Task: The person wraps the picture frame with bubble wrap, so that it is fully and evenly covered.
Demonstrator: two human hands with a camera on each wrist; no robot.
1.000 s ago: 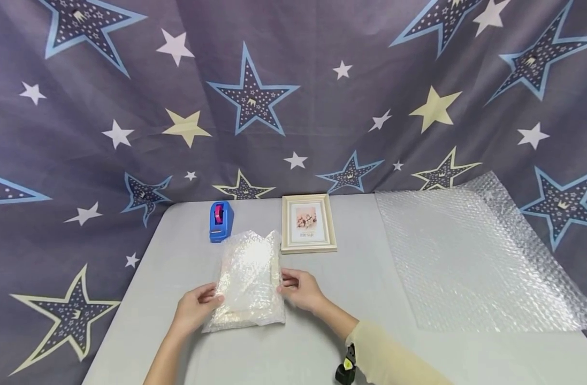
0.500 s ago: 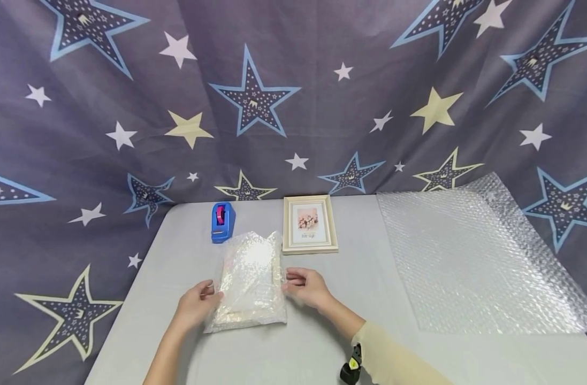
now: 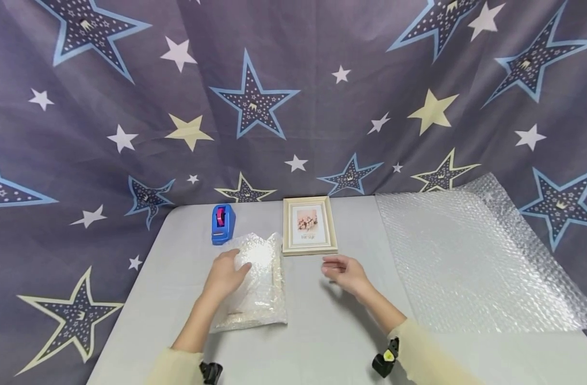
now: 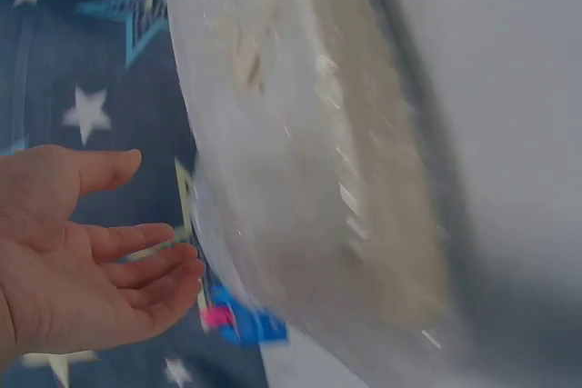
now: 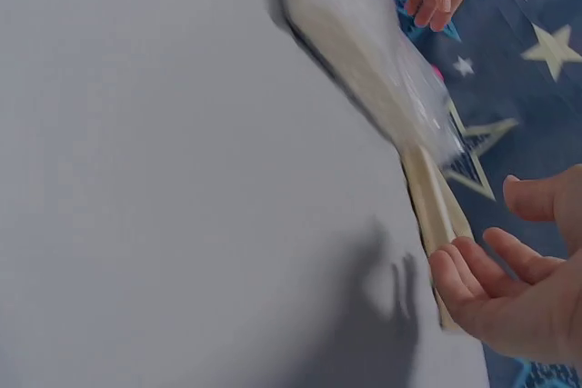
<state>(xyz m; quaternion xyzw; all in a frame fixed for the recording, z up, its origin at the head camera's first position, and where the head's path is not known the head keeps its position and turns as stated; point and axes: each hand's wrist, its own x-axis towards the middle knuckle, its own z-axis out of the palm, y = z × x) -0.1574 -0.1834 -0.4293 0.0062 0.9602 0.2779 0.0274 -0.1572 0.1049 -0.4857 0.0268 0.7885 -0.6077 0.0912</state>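
Over a pale-grey table (image 3: 312, 347), left hand (image 3: 225, 275) and right hand (image 3: 347, 275) are hovering empty, the clear, rectangular bubble-wrapped parcel (image 3: 260, 299), probably slippery, inviting edge-holds.

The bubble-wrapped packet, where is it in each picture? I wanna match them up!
Head: bubble-wrapped packet below the middle, a bit left.
Left wrist: bubble-wrapped packet down the middle, big and blurry.
Right wrist: bubble-wrapped packet at the top, right of centre.
Shared landmark: the starry cloth.
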